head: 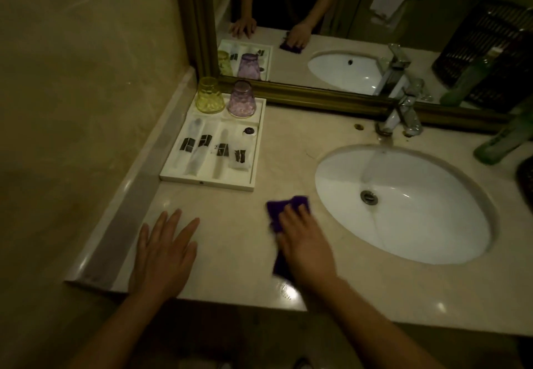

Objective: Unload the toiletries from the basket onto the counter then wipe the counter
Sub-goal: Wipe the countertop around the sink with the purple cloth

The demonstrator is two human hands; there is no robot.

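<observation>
My right hand [305, 241] presses a purple cloth [284, 205] flat on the beige marble counter [245, 224], just left of the sink. My left hand [163, 253] rests flat on the counter near its front left corner, fingers spread, holding nothing. A white tray [248, 186] sits at the back left with wrapped toiletries [219, 149] in its compartments. A yellow cup [210, 95] and a purple cup [241, 99] stand upside down at the tray's far end. A dark basket [525, 175] shows only at the right edge.
A white oval sink [403, 204] fills the right half of the counter, with a chrome tap [403, 114] behind it. A green bottle [504, 140] leans at the far right. A framed mirror [346, 22] runs along the back wall. A tiled wall borders the left.
</observation>
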